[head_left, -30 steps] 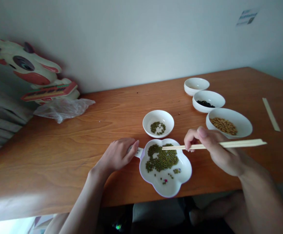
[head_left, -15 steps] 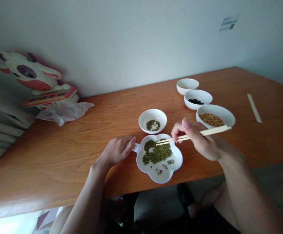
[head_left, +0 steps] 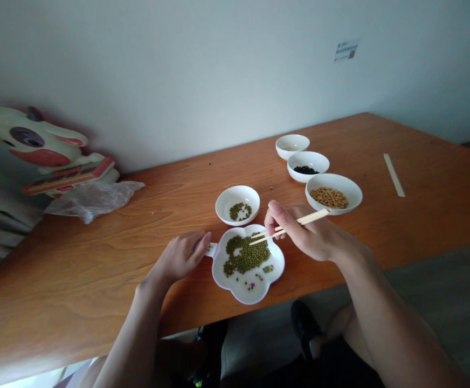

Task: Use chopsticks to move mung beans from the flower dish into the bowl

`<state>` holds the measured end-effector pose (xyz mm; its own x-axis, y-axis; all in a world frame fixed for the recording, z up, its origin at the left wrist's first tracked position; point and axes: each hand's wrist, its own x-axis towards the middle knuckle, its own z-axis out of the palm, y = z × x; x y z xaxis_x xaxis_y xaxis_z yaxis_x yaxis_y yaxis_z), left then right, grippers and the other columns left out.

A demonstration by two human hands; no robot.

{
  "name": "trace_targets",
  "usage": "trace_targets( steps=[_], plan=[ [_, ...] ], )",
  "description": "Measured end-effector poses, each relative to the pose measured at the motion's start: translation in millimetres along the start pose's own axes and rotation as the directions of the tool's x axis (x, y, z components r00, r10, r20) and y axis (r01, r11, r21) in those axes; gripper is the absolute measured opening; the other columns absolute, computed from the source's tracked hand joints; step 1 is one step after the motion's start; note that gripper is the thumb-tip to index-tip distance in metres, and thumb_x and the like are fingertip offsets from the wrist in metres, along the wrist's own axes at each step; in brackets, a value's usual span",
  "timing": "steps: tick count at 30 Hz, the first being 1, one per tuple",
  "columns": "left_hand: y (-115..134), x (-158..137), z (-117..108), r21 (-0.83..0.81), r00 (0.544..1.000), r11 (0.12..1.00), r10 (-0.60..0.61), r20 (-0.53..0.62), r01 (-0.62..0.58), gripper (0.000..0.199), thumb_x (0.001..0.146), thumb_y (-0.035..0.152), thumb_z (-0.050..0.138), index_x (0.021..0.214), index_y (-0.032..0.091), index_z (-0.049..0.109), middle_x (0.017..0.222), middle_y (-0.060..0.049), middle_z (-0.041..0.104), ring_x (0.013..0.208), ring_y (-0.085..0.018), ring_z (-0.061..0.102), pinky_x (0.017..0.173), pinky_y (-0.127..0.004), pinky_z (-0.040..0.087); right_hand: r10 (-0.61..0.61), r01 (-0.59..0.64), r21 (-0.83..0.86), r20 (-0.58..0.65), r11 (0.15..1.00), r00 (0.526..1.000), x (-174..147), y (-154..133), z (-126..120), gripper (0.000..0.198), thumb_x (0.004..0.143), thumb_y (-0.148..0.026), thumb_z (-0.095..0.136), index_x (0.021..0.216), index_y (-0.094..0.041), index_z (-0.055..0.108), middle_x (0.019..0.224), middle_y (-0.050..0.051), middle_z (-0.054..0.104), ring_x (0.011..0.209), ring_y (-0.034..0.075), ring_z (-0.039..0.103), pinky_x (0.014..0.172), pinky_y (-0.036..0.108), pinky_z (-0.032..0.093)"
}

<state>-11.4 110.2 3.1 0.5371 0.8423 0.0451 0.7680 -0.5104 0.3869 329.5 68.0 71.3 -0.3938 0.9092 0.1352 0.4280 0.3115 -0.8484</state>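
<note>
My left hand (head_left: 183, 254) is closed round the short handle of a white flower-shaped dish (head_left: 241, 293) with a lilac edge, near the table's front. Green mung beans (head_left: 249, 258) cover much of the dish's floor, with a few loose ones toward its near side. In my right hand (head_left: 299, 229) is a pair of wooden chopsticks (head_left: 289, 224), their tips slightly apart over the beans at the dish's far right. I cannot make out a bean between the tips. Just behind the dish stands a round white bowl (head_left: 222, 207) holding some mung beans.
To the right are white bowls of tan beans (head_left: 329, 198), black beans (head_left: 305, 170) and something pale (head_left: 292, 145). A chopstick wrapper (head_left: 394, 175) lies farther right. At left, a cow toy (head_left: 45, 145) stands behind a clear plastic bag (head_left: 95, 199). The wooden table (head_left: 97, 258) meets a wall.
The view has shifted, so the table and its bowls appear farther left. The chopstick tips have opened slightly over the beans. My left hand keeps its hold on the handle.
</note>
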Motion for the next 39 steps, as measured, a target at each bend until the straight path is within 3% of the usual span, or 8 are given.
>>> trace_targets(
  steps=[17,26,33,39],
  plan=[
    [3,0,-2,-0.018,1.000,1.000,-0.006,0.006,0.006,0.048,0.113,0.046,0.037,0.081,0.020,0.060,0.076,-0.003,0.065,0.067,-0.016,0.059,0.068,-0.028,0.044,-0.091,0.087,-0.041,-0.104,0.995,0.990,4,8,8,0.070,0.113,-0.059,0.029,0.073,-0.018,0.070,0.068,0.003,0.072,0.066,0.015,0.066,0.069,0.031,0.044],
    [3,-2,0,-0.026,1.000,1.000,0.008,0.006,-0.008,0.043,0.114,0.043,0.036,0.080,0.021,0.050,0.075,-0.001,0.060,0.067,-0.016,0.054,0.069,-0.029,0.041,-0.092,0.097,0.025,-0.163,0.995,0.982,5,24,12,0.074,0.113,-0.059,0.026,0.071,-0.018,0.070,0.063,0.003,0.069,0.060,0.014,0.065,0.065,0.030,0.046],
    [3,-3,1,-0.021,1.000,1.000,0.015,-0.017,-0.016,0.042,0.114,0.041,0.036,0.082,0.021,0.053,0.077,-0.003,0.063,0.070,-0.017,0.057,0.071,-0.031,0.042,-0.095,0.099,0.055,-0.063,0.994,0.993,1,20,0,0.064,0.113,-0.056,0.032,0.075,-0.020,0.068,0.069,0.001,0.070,0.063,0.014,0.065,0.064,0.030,0.044],
    [4,-3,1,-0.012,1.000,1.000,0.011,-0.011,-0.011,0.042,0.114,0.041,0.036,0.080,0.021,0.052,0.075,-0.003,0.064,0.068,-0.017,0.058,0.068,-0.030,0.041,-0.115,0.116,-0.037,0.037,0.993,0.993,-2,14,-8,0.058,0.113,-0.055,0.032,0.079,-0.021,0.064,0.077,0.002,0.072,0.072,0.017,0.065,0.070,0.033,0.043]
  ],
)
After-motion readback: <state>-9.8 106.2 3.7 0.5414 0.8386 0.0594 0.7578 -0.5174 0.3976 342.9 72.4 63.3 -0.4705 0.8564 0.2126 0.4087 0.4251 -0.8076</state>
